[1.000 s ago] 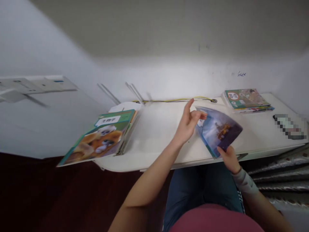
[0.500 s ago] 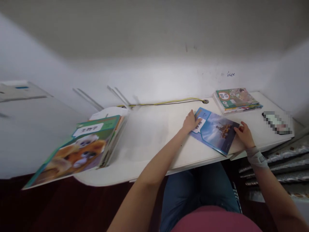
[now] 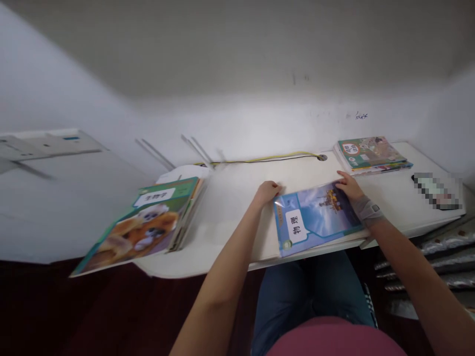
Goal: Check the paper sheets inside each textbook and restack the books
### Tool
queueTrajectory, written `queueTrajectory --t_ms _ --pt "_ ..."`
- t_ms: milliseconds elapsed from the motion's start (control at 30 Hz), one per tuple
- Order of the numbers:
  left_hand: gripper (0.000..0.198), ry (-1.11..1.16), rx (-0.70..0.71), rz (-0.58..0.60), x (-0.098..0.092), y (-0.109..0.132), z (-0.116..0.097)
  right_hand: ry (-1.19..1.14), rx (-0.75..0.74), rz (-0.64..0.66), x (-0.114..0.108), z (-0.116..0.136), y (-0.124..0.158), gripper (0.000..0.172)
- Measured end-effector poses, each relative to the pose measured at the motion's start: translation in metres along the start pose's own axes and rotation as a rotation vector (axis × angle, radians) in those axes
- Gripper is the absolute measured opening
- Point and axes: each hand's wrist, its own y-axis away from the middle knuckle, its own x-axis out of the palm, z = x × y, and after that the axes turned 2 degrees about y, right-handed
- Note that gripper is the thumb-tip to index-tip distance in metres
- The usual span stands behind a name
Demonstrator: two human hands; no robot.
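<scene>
A blue physics textbook (image 3: 315,217), with an oil rig on its cover, lies near the front edge of the white desk (image 3: 230,222). My right hand (image 3: 349,187) grips its far right corner, the thumb over the cover and the index finger stretched out. At the far left corner is my left hand (image 3: 267,193), its fingers curled together. Whether they touch the book's edge I cannot tell. To the left, a stack of books has a green biology textbook (image 3: 148,217) on top, jutting past the desk's edge.
A smaller book stack (image 3: 373,153) stands at the back right. Near the right end lies a blurred-out phone-like object (image 3: 436,192). A yellow and black cable (image 3: 260,158) runs along the wall. Silvery patterned bundles (image 3: 445,267) are below at right.
The physics textbook has turned counterclockwise and come nearer the front edge. My left hand has left its cover and moved left. My right hand has shifted to the far right corner.
</scene>
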Motion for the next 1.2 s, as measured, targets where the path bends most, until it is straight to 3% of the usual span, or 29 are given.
queueTrajectory --t_ms 100,233,400,567,800,1033,1200 --pt "0.046 -0.009 -0.066 0.0 -0.006 0.01 0.012 -0.047 -0.015 0.004 0.01 0.006 -0.011 0.049" --pt "0.06 0.026 -0.075 0.056 -0.007 0.024 0.02 -0.068 -0.067 0.026 0.005 0.01 -0.016 0.041" --pt "0.037 0.07 0.002 0.041 -0.005 0.029 0.017 0.062 -0.111 -0.004 0.004 0.007 -0.014 0.043" --pt "0.021 -0.033 -0.024 -0.1 0.008 0.031 -0.001 0.39 -0.109 -0.047 0.011 0.008 -0.01 0.043" --pt "0.032 -0.209 -0.049 -0.249 0.034 0.021 -0.029 0.846 -0.119 -0.074 0.027 0.018 -0.004 0.047" --pt "0.04 -0.278 0.01 -0.294 0.025 0.022 -0.035 1.043 -0.107 -0.044 0.032 0.029 -0.007 0.048" --pt "0.036 -0.313 0.175 -0.25 0.037 0.043 -0.072 1.065 -0.115 -0.03 0.032 0.034 -0.005 0.048"
